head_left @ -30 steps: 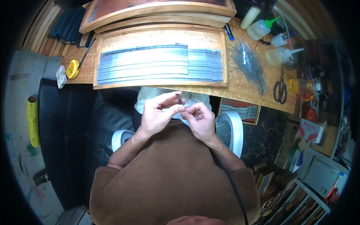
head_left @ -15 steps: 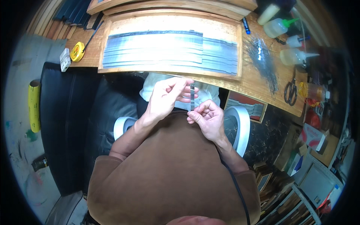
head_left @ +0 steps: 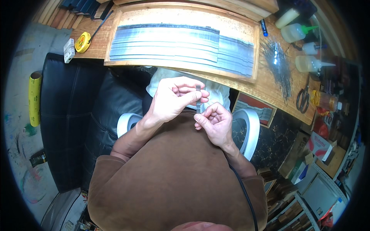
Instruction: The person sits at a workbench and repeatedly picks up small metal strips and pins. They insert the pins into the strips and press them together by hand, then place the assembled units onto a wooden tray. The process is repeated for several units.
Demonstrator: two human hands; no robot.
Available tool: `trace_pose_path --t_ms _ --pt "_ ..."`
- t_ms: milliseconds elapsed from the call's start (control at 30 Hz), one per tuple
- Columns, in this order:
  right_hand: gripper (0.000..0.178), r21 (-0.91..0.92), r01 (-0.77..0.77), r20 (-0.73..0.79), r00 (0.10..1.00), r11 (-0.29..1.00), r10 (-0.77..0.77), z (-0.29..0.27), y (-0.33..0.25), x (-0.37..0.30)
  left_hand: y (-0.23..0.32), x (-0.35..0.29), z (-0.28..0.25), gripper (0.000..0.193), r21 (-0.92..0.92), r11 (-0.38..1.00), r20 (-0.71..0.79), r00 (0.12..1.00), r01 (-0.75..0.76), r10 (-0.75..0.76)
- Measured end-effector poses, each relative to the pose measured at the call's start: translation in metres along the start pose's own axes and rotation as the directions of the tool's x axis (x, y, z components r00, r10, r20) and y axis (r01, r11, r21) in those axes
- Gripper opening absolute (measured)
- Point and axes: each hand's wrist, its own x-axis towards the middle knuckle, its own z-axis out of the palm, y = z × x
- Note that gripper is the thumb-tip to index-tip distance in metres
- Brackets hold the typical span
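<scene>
Between my hands, above my lap, is a narrow dark-grey strip (head_left: 198,103) with pale cross bands, held upright in the view. My left hand (head_left: 175,98) pinches its upper part between thumb and fingers. The fingertips of my right hand (head_left: 214,122) grip its lower end, with the other fingers curled in. Beyond my hands, a shallow wooden tray (head_left: 181,68) on the table holds overlapping rows of flat grey strips (head_left: 165,44). What the strip is made of cannot be made out.
On the wooden table (head_left: 287,102) to the right lie a heap of thin wires (head_left: 278,63), black scissors (head_left: 303,99) and squeeze bottles (head_left: 293,33). A yellow tape measure (head_left: 82,42) is at the left. An open drawer (head_left: 266,122) sits below. A black sofa (head_left: 63,123) stands left.
My left thumb has come down onto the strip, closing the pinch. My right hand keeps its grip on the lower end. The view has shifted slightly, moving the table up and right.
</scene>
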Motion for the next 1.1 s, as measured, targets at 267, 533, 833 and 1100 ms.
trace_pose_path --t_ms 267,533,833,1100 --pt "0.023 -0.037 -0.030 -0.056 0.998 0.999 0.027 0.001 -0.002 -0.001 -0.005 0.006 0.005 0.024 0.055 0.980 0.044 0.980 0.193 -0.195" --pt "0.026 0.121 -0.205 -0.079 0.973 0.971 0.215 -0.005 0.014 0.012 -0.024 0.037 -0.014 0.021 0.106 0.943 0.140 0.934 0.315 -0.328" --pt "0.031 0.130 -0.101 -0.111 0.987 0.986 0.116 -0.002 0.023 0.021 -0.026 0.044 -0.018 0.021 0.142 0.925 0.115 0.922 0.352 -0.369" --pt "0.031 -0.088 -0.038 -0.110 0.993 0.995 0.029 -0.018 0.014 0.032 -0.025 0.040 -0.020 0.022 0.122 0.936 0.130 0.929 0.331 -0.345"
